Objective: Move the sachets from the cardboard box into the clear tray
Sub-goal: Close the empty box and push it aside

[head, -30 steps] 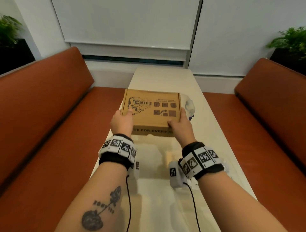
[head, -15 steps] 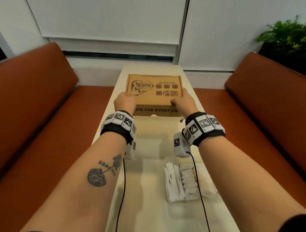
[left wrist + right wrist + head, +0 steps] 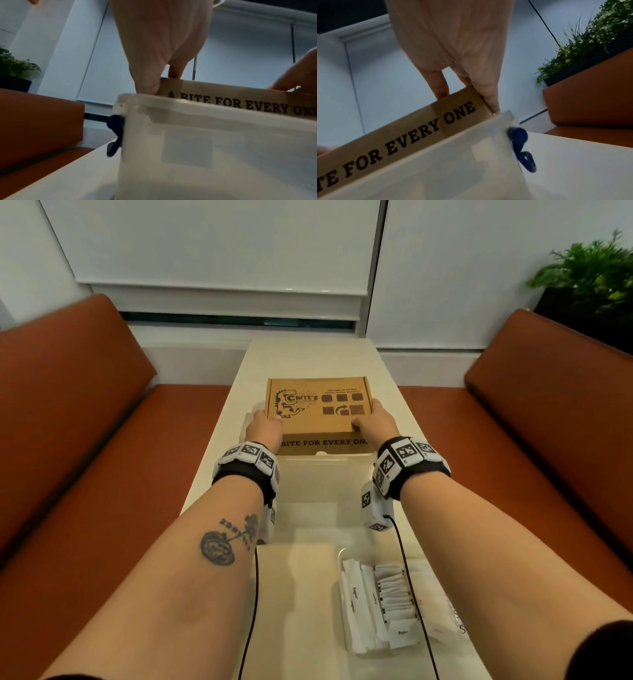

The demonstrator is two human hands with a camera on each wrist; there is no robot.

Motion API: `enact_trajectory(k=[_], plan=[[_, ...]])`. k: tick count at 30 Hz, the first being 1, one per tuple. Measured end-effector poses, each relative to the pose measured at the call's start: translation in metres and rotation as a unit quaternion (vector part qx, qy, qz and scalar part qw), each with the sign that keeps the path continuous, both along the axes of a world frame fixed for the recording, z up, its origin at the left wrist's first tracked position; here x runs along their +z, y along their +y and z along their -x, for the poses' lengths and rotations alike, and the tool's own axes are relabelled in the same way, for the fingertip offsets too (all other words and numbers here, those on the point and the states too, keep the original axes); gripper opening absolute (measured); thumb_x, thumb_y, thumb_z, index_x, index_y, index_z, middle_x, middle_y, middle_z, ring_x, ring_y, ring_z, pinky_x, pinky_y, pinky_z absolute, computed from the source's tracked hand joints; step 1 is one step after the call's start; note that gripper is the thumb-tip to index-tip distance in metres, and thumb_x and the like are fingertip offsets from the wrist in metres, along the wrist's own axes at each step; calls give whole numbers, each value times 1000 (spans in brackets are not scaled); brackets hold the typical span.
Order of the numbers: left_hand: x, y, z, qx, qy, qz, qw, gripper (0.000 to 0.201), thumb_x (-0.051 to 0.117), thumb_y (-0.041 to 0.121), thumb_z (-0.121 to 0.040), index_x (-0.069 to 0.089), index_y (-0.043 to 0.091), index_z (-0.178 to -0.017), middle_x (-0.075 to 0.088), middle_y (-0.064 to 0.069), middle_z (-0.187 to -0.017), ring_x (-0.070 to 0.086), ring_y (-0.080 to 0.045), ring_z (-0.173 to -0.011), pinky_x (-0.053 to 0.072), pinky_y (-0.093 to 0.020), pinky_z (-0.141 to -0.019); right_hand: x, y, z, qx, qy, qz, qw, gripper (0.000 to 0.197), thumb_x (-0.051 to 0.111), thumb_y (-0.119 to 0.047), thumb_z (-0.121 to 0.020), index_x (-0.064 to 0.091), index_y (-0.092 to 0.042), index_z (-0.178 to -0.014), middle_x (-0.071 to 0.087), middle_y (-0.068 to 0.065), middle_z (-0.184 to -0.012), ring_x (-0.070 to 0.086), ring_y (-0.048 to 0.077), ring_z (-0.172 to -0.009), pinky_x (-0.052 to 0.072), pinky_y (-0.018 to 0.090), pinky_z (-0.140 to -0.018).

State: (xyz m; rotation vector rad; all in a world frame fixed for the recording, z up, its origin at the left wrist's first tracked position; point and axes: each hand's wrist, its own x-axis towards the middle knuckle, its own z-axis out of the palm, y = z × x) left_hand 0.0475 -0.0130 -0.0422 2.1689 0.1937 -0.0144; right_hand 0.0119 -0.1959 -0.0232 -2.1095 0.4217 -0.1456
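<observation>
Setting: cream tabletop (image 3: 387, 378) running between orange benches.
Cardboard box (image 3: 318, 409): lying closed atop a translucent bin (image 3: 223, 142), long axis crosswise.
Hands: left hand (image 3: 263, 428) and right hand (image 3: 375, 422) gripping its near corners.
Sachets (image 3: 380, 601): lying in the clear tray (image 3: 344, 556), nearer.

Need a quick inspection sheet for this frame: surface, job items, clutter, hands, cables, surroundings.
Surface: pale narrow table, bare at far end.
Job's things: closed cardboard box sits in the top of a translucent bin; clear tray near the person holds white sachets.
Clutter: nothing seen.
Hands: left hand and right hand grip the box's near corners.
Cables: black cable runs from each wrist unit along the forearms.
Surroundings: orange benches both sides, plant at right, blinds behind.
</observation>
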Motion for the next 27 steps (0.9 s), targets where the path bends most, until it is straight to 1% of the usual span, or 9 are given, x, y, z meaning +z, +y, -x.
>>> enact_trajectory(k=[4, 7, 9, 11, 13, 18, 22, 24, 27], plan=[[-4, -2, -4, 3, -21, -41, 999, 38, 34, 19, -100, 42, 7, -136, 52, -16, -131, 53, -34, -113, 41, -35, -85, -5, 0, -4, -4, 9, 17, 1000, 42, 47, -7, -90, 41, -10, -131, 58, 11, -124, 56, 28, -111, 50, 36, -90], [-4, -1, -6, -6, -33, -67, 997, 48, 32, 13, -98, 28, 14, -146, 50, -18, -132, 56, -36, -107, 47, -39, -85, -7, 3, -6, -8, 19, 32, 999, 42, 46, -9, -91, 40, -9, -132, 56, 12, -127, 55, 29, -113, 45, 29, -81], [-4, -1, -5, -11, -37, -115, 993, 52, 32, 11, -96, 25, 18, -147, 49, -20, -132, 56, -37, -107, 48, -40, -87, -9, 6, -6, -7, 26, 45, 999, 49, 44, -11, -91, 33, -12, -139, 53, 14, -130, 54, 30, -114, 46, 31, -87], [-5, -3, -3, -10, -40, -159, 986, 49, 35, 11, -95, 31, 16, -144, 52, -19, -130, 55, -36, -110, 46, -37, -85, -11, 9, -4, -2, 38, 67, 997, 61, 41, -13, -92, 18, -15, -148, 49, 17, -134, 52, 33, -117, 46, 39, -97], [-8, -5, -2, -9, -47, -186, 981, 42, 36, 11, -95, 41, 11, -136, 55, -19, -126, 56, -35, -109, 43, -35, -80, -11, 12, -4, -2, 51, 85, 995, 64, 39, -16, -93, 12, -16, -151, 45, 18, -138, 49, 34, -121, 44, 42, -101], [-12, -3, -1, 9, -91, -215, 972, 32, 38, 17, -94, 54, 6, -119, 59, -17, -116, 58, -34, -100, 37, -33, -70, -2, 16, -6, -7, 70, 115, 991, 57, 38, -16, -94, 21, -10, -147, 45, 20, -137, 45, 35, -124, 41, 45, -104], [-11, 1, 2, 40, -142, -179, 973, 41, 41, 33, -95, 55, 16, -131, 60, -16, -118, 60, -33, -101, 47, -35, -77, -1, 18, -7, -24, 86, 119, 989, 56, 40, -20, -95, 23, -7, -147, 44, 18, -140, 45, 34, -126, 42, 42, -104], [-9, 1, 1, 58, -133, -171, 975, 41, 41, 32, -95, 58, 16, -129, 55, -17, -122, 60, -34, -100, 48, -37, -80, -5, 18, -6, -27, 91, 127, 987, 50, 40, -18, -95, 30, -4, -143, 47, 19, -137, 47, 33, -124, 42, 40, -103], [-11, 0, 2, 44, -120, -218, 968, 36, 41, 27, -93, 64, 7, -113, 59, -18, -112, 60, -33, -94, 43, -35, -67, -13, 21, -2, -29, 94, 164, 981, 40, 39, -16, -94, 44, -3, -131, 50, 19, -131, 47, 34, -121, 39, 38, -101]])
